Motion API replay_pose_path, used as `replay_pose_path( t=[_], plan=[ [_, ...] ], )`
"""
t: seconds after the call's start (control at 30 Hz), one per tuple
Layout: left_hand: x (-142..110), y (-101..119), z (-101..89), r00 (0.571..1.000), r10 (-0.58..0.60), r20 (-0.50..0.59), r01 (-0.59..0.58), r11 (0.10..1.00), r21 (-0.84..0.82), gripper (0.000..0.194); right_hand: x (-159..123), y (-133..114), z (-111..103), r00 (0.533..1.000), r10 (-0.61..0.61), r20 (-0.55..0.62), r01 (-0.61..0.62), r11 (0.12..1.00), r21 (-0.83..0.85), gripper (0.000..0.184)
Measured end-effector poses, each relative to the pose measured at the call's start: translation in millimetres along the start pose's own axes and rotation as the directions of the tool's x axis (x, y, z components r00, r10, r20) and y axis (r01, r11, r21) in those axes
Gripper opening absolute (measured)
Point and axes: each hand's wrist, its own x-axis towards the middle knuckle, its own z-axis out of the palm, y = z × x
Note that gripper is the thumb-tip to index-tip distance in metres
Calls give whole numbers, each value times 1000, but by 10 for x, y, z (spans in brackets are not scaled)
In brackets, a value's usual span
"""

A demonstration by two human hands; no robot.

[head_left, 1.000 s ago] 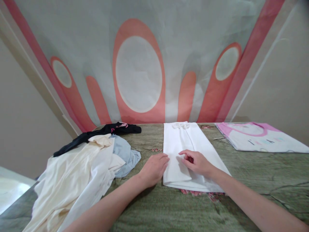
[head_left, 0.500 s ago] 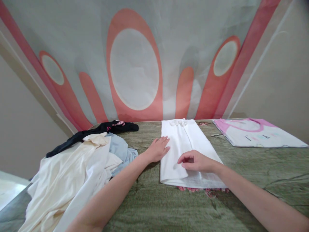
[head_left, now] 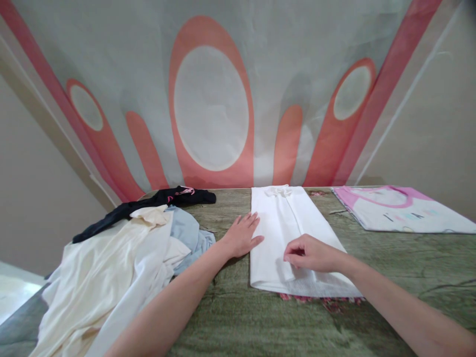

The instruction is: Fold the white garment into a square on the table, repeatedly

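A white garment (head_left: 271,233) lies folded lengthwise on the table, with a small tied bow at its far end and a ribbed strip showing near its front edge. Flat on its left edge rests my left hand (head_left: 241,237), fingers spread and no cloth gripped. Over the front half of the garment, my right hand (head_left: 314,253) is closed in a pinch on a fold of the white fabric; its fingertips partly hide the cloth between them. Some pink-red patterning shows under the front edge.
Left of my arm is a loose heap of cream and white clothes (head_left: 104,267), with a light blue garment (head_left: 186,230) and a black one (head_left: 148,206) behind. A folded pink-and-white shirt (head_left: 416,213) lies at the right. The wooden-look table (head_left: 223,317) meets a patterned wall panel.
My right hand has shifted slightly to the right along with the pinched fold. My left hand stays at the garment's left edge. The whole view has moved a little.
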Motion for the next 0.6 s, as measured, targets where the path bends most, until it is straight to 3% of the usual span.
replay_pose_path(
  t=[0.07,0.13,0.23,0.4,0.6],
  plan=[
    [37,-10,-5,995,-65,-76,61,996,-63,45,53,83,-1,985,-6,-170,-4,998,-61,20],
    [99,-56,-19,969,-210,-128,185,966,-182,34,105,182,-7,943,-18,-333,-26,991,-129,20],
    [213,-187,-47,919,-375,-120,327,896,-299,27,157,317,-14,883,-61,-466,-52,973,-226,22],
    [396,-371,-49,895,-447,-1,416,834,-363,28,180,418,34,869,-184,-460,27,945,-327,25],
    [536,-341,-27,861,-491,132,500,767,-402,32,193,450,97,860,-332,-388,98,854,-511,30]
  ],
)
